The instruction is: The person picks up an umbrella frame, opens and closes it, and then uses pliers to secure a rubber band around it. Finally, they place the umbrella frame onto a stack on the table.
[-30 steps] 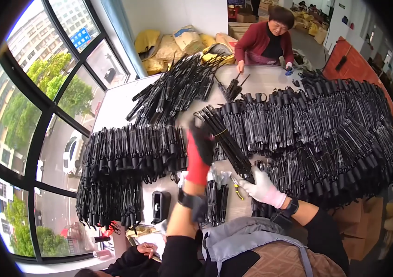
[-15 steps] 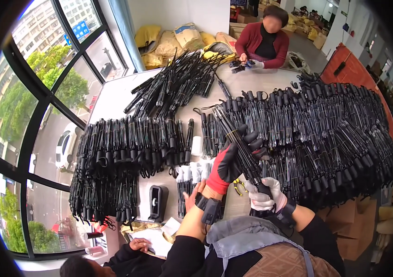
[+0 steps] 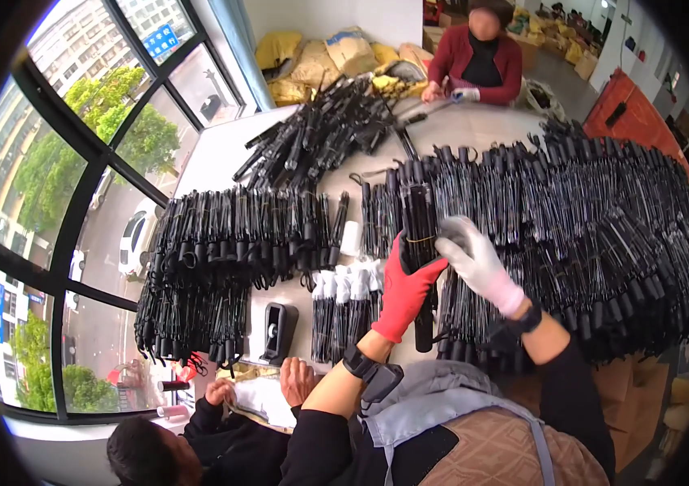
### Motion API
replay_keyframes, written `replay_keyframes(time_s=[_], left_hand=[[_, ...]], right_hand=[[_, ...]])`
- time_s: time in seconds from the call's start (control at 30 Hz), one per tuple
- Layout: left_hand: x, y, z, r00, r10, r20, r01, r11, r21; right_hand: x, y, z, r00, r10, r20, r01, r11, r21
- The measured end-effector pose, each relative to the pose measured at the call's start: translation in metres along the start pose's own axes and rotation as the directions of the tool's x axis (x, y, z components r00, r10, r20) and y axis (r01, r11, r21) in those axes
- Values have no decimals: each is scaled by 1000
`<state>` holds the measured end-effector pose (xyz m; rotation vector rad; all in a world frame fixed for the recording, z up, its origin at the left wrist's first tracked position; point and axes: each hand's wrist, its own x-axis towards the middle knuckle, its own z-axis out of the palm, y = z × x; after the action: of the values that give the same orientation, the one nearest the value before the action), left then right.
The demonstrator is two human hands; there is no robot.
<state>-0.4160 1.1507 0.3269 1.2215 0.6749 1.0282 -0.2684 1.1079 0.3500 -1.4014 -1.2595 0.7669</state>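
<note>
Upright in front of me is a black folding umbrella frame (image 3: 418, 202), its ribs gathered together and its dark handle pointing down toward me. My left hand (image 3: 406, 296), in a red and black glove, is wrapped round its middle. A thin yellow band (image 3: 421, 240) crosses the ribs just above that hand. My right hand (image 3: 478, 261), in a white glove, is at the frame's right side, its fingers closed at the band's end; the fingertips are partly blurred. Rows of similar umbrella frames (image 3: 514, 202) lie close behind and to the right.
More frames (image 3: 239, 223) fill the table's left, with a loose heap (image 3: 320, 134) at the back. Nearer are white-topped frames (image 3: 347, 312), a white roll (image 3: 351, 237) and a black tape dispenser (image 3: 279, 332). One person (image 3: 486, 61) stands across the table; another (image 3: 150, 454) is at my lower left.
The umbrella frame has swung from a slant to upright. My right hand has moved from its handle up to the band. The person at lower left has drawn a hand back from the white-topped frames.
</note>
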Motion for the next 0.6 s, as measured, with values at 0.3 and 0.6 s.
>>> replay_keyframes(time_s=[0.3, 0.6], left_hand=[[-32, -24, -14, 873, -419, 250, 475, 846, -242], [-15, -15, -5, 973, -162, 163, 153, 986, 69]], right_hand=[[-14, 16, 2, 997, 0, 75, 9, 993, -120], [-4, 3, -1, 889, -403, 217, 456, 741, -493]])
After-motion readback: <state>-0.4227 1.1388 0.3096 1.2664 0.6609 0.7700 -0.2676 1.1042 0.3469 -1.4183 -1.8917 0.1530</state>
